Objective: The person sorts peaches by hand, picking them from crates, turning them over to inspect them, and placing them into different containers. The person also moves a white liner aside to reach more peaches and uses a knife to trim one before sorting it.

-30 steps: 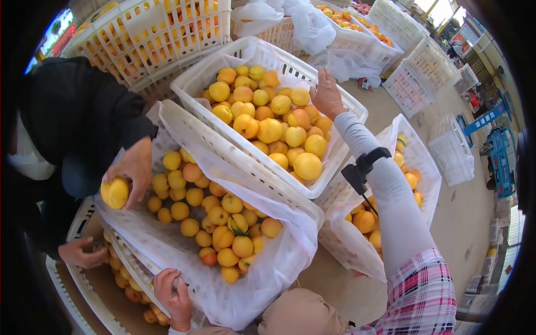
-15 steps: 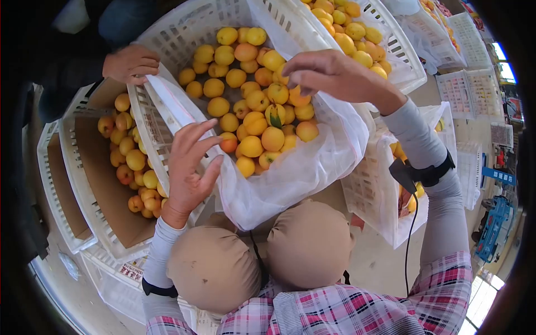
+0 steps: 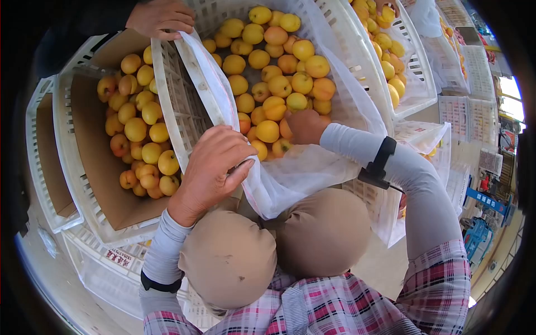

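Yellow-orange apricots [image 3: 274, 108] lie in a white plastic crate [image 3: 177, 106] with a white mesh liner [image 3: 304, 178] folded over its near edge. My left hand [image 3: 215, 164] is at the liner's near left corner, fingers bent over it and thumb apart, with nothing visible in its grasp. My right hand [image 3: 306, 127] reaches down among the apricots at the crate's near right side. Its fingers are hidden, so I cannot see whether they hold a fruit.
Another person's hand [image 3: 162, 18] rests on the crate's far left corner. To the left stands a cardboard-lined crate [image 3: 89, 145] of apricots. Another apricot crate [image 3: 416, 84] is at upper right, where part of a second hand [image 3: 386, 5] shows. My knees [image 3: 229, 259] are close below.
My right hand has lowered from above the crate into the apricots. My left hand's spread fingers have come together and bent at the liner's edge. The view has shifted.
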